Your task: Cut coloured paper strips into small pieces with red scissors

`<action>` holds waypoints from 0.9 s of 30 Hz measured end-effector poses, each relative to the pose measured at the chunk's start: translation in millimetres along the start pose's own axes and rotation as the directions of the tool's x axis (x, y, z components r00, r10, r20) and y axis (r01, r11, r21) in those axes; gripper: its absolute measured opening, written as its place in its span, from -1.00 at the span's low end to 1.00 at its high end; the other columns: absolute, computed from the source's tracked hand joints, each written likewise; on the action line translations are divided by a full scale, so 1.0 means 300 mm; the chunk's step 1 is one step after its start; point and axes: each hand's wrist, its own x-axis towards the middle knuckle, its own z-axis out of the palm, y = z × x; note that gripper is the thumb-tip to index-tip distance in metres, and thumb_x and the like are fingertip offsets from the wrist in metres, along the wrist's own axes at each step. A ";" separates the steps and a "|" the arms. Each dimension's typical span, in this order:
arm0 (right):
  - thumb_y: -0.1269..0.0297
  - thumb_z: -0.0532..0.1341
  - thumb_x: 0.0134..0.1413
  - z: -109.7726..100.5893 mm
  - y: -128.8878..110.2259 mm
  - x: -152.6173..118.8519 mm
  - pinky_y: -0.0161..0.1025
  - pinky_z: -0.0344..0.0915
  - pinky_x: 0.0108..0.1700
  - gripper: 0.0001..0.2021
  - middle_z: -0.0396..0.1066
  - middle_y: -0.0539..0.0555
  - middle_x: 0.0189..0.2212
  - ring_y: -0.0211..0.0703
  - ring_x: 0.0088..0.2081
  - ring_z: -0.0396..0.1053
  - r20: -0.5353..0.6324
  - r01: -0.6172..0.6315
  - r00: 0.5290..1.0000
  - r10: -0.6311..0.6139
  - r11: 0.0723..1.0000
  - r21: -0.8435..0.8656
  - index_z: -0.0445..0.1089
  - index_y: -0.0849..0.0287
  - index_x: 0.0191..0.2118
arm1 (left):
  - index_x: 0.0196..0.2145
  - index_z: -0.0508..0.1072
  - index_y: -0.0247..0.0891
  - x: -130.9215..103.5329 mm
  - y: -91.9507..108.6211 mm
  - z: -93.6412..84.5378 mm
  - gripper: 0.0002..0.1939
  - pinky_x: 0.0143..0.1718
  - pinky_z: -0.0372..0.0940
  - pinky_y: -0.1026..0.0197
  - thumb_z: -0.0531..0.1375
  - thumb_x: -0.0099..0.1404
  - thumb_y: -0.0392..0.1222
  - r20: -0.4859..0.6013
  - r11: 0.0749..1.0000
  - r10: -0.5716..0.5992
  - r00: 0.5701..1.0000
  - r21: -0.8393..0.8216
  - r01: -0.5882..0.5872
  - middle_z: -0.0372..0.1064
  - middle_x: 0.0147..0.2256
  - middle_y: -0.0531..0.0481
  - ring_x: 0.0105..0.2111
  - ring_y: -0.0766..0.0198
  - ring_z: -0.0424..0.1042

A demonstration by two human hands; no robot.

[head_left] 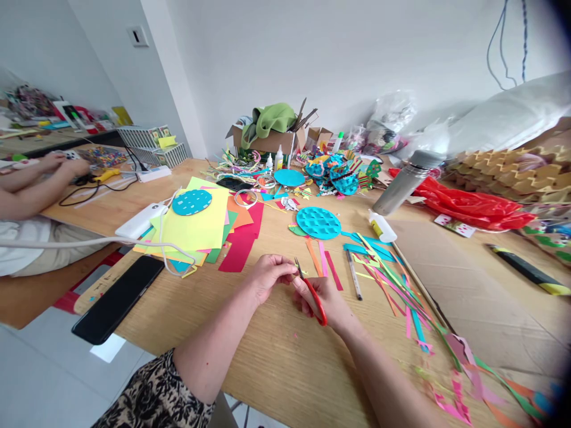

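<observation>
My right hand (328, 297) is wrapped round a pair of red-handled scissors (320, 306), with the dark blades pointing up and away. Close beside it, my left hand (273, 276) is closed in a pinch near the blades. What its fingertips hold is too small to make out. Just beyond the hands lie orange, pink and red paper strips (332, 270). A round blue paper piece with raised bumps (318, 223) sits farther back. To the right of the strips is a pen (354, 275).
Coloured paper sheets (209, 217) are stacked at left, near a power strip (140, 220) and a black phone (118, 300). At right are cardboard (482, 285), a metal bottle (401, 187), a glue bottle (382, 227) and a cutter (529, 268). Another person's hands (66, 166) work far left.
</observation>
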 end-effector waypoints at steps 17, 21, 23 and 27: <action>-0.25 0.10 -0.02 -0.003 0.011 0.002 -0.40 0.00 -0.68 -0.41 0.20 -0.01 -0.81 -0.39 -0.74 0.08 -0.014 0.004 1.000 -0.004 1.000 0.001 0.26 0.25 -0.67 | -0.52 0.45 -0.36 -0.002 0.000 0.001 -0.86 -0.44 0.17 0.30 0.29 -0.06 -0.24 0.013 1.000 0.007 1.000 -0.009 -0.006 0.38 -0.52 0.00 -0.53 0.40 0.30; -0.25 0.10 -0.02 -0.003 0.012 0.002 -0.40 0.00 -0.68 -0.41 0.21 0.00 -0.80 -0.38 -0.74 0.09 -0.012 0.005 1.000 -0.005 1.000 -0.002 0.27 0.25 -0.66 | -0.52 0.45 -0.36 -0.003 0.000 0.000 -0.86 -0.45 0.17 0.30 0.29 -0.06 -0.24 0.016 1.000 0.000 1.000 -0.008 0.001 0.38 -0.53 0.00 -0.53 0.39 0.30; -0.25 0.10 -0.01 -0.003 0.012 0.003 -0.40 0.00 -0.67 -0.41 0.21 0.00 -0.80 -0.38 -0.74 0.09 -0.011 0.011 1.000 -0.012 1.000 -0.005 0.27 0.26 -0.66 | -0.52 0.45 -0.36 -0.003 0.001 0.000 -0.87 -0.45 0.17 0.30 0.29 -0.06 -0.24 0.018 1.000 0.001 1.000 -0.007 -0.001 0.38 -0.53 0.00 -0.53 0.39 0.30; -0.25 0.10 -0.02 -0.004 0.012 0.006 -0.39 -0.01 -0.68 -0.41 0.20 0.00 -0.81 -0.39 -0.74 0.08 -0.008 0.013 1.000 -0.013 1.000 -0.003 0.27 0.25 -0.66 | -0.54 0.45 -0.37 -0.004 0.005 0.003 -0.87 -0.46 0.17 0.31 0.29 -0.07 -0.24 0.008 1.000 0.007 1.000 -0.011 -0.007 0.37 -0.55 0.00 -0.54 0.39 0.30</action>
